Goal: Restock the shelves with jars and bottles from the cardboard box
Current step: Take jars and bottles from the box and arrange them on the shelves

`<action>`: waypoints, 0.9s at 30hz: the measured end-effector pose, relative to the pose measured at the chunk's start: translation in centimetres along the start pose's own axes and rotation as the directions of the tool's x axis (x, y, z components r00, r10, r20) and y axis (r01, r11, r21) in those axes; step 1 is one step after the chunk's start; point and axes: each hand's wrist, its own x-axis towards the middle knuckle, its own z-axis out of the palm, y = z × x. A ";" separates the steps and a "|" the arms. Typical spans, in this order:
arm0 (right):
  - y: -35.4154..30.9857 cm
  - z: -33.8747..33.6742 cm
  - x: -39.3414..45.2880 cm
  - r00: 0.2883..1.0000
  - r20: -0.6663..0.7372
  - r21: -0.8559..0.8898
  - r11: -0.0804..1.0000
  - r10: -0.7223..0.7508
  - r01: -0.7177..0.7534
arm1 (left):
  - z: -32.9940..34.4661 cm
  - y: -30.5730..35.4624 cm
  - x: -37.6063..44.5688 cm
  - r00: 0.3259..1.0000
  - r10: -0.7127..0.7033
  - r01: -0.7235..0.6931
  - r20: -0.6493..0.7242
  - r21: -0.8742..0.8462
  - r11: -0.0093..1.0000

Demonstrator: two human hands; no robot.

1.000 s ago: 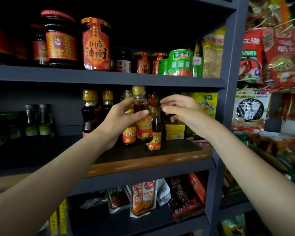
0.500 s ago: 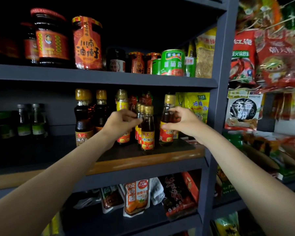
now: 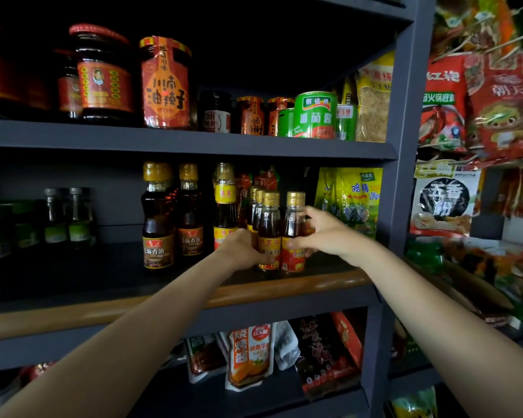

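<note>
View: my 1 head camera, worn.
Facing: forward, level with the middle shelf [image 3: 175, 260].
Nearness: arm's reach; both forearms enter from below.

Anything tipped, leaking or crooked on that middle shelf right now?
Nothing stands out. The small gold-capped sesame oil bottles stand upright in a tight cluster between the left hand and right hand; no spill shows on the dark shelf.
</note>
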 end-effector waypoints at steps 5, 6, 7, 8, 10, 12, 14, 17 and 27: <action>-0.3 0.0 -0.7 0.999 0.026 0.016 0.999 -0.036 0.036 | 0.2 -0.3 0.4 1.000 0.012 -0.012 -0.020 -0.025 1.000; -0.4 0.0 -0.8 0.998 0.035 0.025 0.999 -0.048 0.047 | 0.3 -0.4 0.5 1.000 0.016 -0.016 -0.017 -0.024 1.000; -0.5 0.1 -0.8 0.997 0.045 0.034 0.998 -0.061 0.060 | 0.3 -0.4 0.6 1.000 0.020 -0.020 -0.015 -0.022 1.000; -0.7 0.3 -0.8 0.996 0.049 0.041 0.997 -0.072 0.070 | 0.4 -0.5 0.7 1.000 0.024 -0.024 -0.010 -0.023 0.999; -0.8 0.5 -0.7 0.996 0.044 0.042 0.996 -0.077 0.075 | 0.4 -0.6 1.0 0.999 0.032 -0.032 -0.002 -0.026 0.999; -0.7 0.6 -0.6 0.996 0.042 0.046 0.996 -0.074 0.072 | 0.3 -0.8 1.1 0.999 0.046 -0.046 0.010 -0.011 0.999; -0.5 0.7 -0.6 0.996 0.057 0.061 0.996 -0.065 0.062 | 0.3 -0.9 1.1 0.998 0.053 -0.053 0.034 -0.005 0.999; -0.4 0.9 -0.6 0.997 0.068 0.084 0.996 -0.032 0.026 | 0.2 -1.3 1.2 0.999 0.036 -0.036 0.035 -0.004 0.999; -1.5 1.7 -1.5 0.999 0.053 0.104 0.994 0.012 -0.017 | 0.3 -1.0 1.6 1.000 0.016 -0.016 -0.007 0.023 1.000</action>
